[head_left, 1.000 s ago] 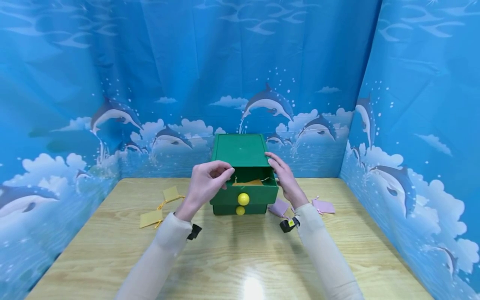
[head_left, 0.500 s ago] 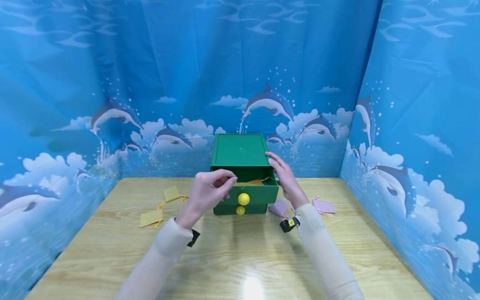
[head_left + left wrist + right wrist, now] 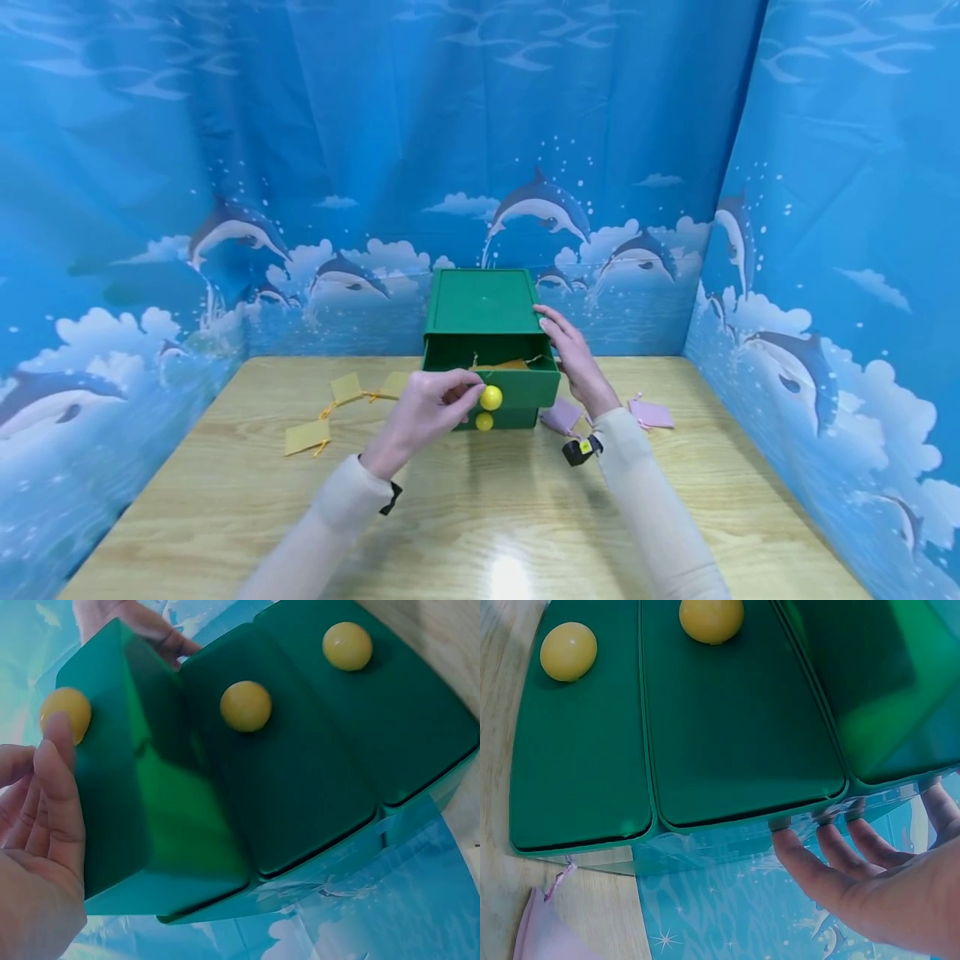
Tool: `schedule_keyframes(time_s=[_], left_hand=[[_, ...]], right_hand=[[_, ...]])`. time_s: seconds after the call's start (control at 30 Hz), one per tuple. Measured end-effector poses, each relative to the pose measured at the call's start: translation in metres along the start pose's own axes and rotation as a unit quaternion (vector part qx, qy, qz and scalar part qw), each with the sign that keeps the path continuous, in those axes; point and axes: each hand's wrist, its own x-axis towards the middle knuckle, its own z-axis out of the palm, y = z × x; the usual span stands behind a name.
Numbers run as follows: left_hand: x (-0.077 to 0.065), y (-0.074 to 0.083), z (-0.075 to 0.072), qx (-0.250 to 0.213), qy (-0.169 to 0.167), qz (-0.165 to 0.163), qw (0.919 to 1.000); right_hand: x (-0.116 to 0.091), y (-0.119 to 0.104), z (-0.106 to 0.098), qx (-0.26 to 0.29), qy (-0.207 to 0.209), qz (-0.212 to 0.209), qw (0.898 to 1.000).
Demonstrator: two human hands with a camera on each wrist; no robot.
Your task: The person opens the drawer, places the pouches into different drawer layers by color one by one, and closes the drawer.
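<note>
A blue dolphin-print curtain (image 3: 360, 167) rises behind and beyond both grips. Below them spreads the wooden bench (image 3: 420, 533). Between the two grips stands a green drawer unit (image 3: 483, 300); its top drawer (image 3: 521, 392) is pulled out, just right of the left grip, and the two drawers beneath are closed. The right grip (image 3: 573, 354) has its fingers extended and rests against the unit's right side and top edge, grasping nothing. The left grip (image 3: 435, 408) is curled, thumb and forefinger close together at the top knob (image 3: 491, 397); whether they have hold of it I cannot tell. Left of and behind the left grip lie three yellow pouches (image 3: 307, 436). Near the right grip's wrist are two lilac pouches (image 3: 651, 413), one either side. Beyond the left grip's fingertips, an orange-brown thing (image 3: 502, 365) shows partly inside the open drawer. The middle knob (image 3: 246, 706) sits below that grip.
</note>
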Motion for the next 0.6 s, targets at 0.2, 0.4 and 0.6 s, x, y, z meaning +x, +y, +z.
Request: schedule_keyframes(time_s=[0.2, 0.4, 0.6], left_hand=[[-0.004, -0.004, 0.008, 0.028, -0.007, 0.014, 0.9995], [-0.007, -0.009, 0.013, 0.022, -0.008, 0.025, 0.9994], [-0.007, -0.012, 0.019, -0.003, 0.006, 0.029, 0.9996]], right_hand=[[-0.001, 0.000, 0.001, -0.001, 0.002, 0.002, 1.000], [0.000, 0.001, 0.001, -0.001, 0.003, 0.005, 1.000], [0.000, 0.000, 0.000, -0.003, 0.003, 0.003, 1.000]])
